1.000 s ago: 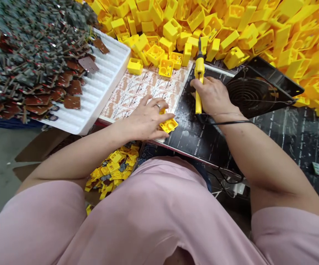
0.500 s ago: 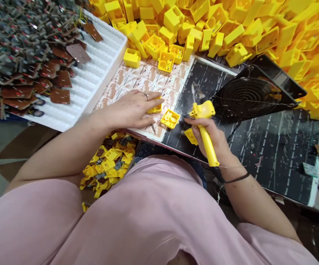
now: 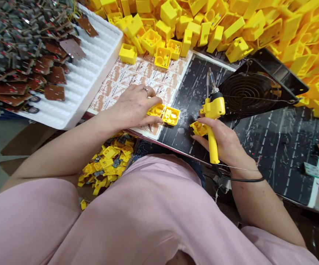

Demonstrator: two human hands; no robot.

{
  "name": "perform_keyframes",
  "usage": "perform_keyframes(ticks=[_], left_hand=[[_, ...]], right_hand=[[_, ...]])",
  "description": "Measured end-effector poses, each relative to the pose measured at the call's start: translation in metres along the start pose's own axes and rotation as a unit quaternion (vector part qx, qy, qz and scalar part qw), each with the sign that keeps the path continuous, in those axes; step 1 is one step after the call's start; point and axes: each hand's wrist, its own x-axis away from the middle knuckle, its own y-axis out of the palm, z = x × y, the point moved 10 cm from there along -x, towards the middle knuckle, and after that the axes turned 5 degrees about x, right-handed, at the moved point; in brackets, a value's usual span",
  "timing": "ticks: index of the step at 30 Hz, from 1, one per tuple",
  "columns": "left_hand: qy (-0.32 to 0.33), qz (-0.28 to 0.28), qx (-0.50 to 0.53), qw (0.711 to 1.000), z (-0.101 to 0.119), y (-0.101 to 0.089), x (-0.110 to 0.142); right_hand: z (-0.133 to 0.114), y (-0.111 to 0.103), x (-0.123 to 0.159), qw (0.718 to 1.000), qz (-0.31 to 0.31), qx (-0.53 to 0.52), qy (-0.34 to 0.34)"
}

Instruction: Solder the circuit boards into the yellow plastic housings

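Observation:
My left hand (image 3: pixel 137 105) is closed around a small open yellow plastic case (image 3: pixel 156 109), thumb in front and fingers behind, partly covering it. Touching that one on its right is a second yellow case (image 3: pixel 171 116), open side up. My right hand (image 3: pixel 221 138) grips a yellow soldering iron (image 3: pixel 213 141) with its metal tip pointing away from me, above the mat. Close by the thumb and fingers of the same hand lies a third yellow case (image 3: pixel 199 128); whether they pinch it, I cannot tell.
A black fan (image 3: pixel 247 90) stands right of the iron's tip. Yellow cases (image 3: pixel 236 49) are heaped along the back. At left, a white foam tray (image 3: pixel 93 70) bears piled brown circuit boards (image 3: pixel 55 92). Below the table edge sit filled yellow cases (image 3: pixel 110 158).
My right hand has shifted slightly right, and the iron's tip has swung rightward toward the fan. My left fingers have curled in, and the two cases beside them now touch.

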Motion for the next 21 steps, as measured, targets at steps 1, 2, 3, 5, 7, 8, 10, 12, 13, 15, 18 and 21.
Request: perform_keyframes(ticks=[1,2,3,5,7,8,10,12,13,15,18,21], left_hand=[[0.022,0.004,0.023,0.999,0.003,0.002,0.0],[0.046,0.004,0.045,0.998,0.007,0.004,0.0],[0.072,0.004,0.065,0.995,0.012,0.007,0.001],[0.114,0.009,0.103,0.988,0.019,0.011,0.002],[0.132,0.022,0.132,0.982,0.024,0.016,0.0],[0.134,0.03,0.145,0.98,0.027,0.018,-0.002],[0.14,0.035,0.171,0.975,0.034,0.023,-0.007],[0.156,0.026,0.188,0.969,0.047,0.03,-0.01],[0.162,0.019,0.187,0.969,0.055,0.034,-0.01],[0.163,0.015,0.168,0.972,0.07,0.039,-0.01],[0.151,0.042,0.111,0.981,0.074,0.027,-0.008],[0.082,0.089,0.018,0.992,0.021,-0.012,-0.012]], right_hand=[[-0.002,0.002,0.0,1.0,-0.002,-0.013,0.0],[-0.005,0.005,-0.001,1.0,-0.008,-0.029,-0.004],[-0.009,0.008,-0.001,0.999,-0.015,-0.044,-0.012],[-0.017,0.011,-0.001,0.998,-0.02,-0.047,-0.029],[-0.018,0.006,0.0,1.0,0.014,-0.013,-0.02],[-0.017,0.001,0.002,0.999,0.039,0.008,-0.008],[-0.01,-0.007,0.008,0.996,0.082,0.031,0.032],[-0.011,-0.002,0.012,0.997,0.064,0.032,0.019],[-0.011,-0.003,0.014,0.997,0.074,0.029,0.014],[-0.012,-0.006,0.017,0.995,0.096,0.025,-0.006],[-0.015,-0.01,0.021,0.992,0.112,0.042,-0.03],[-0.014,-0.018,0.026,0.988,0.133,0.073,-0.023]])
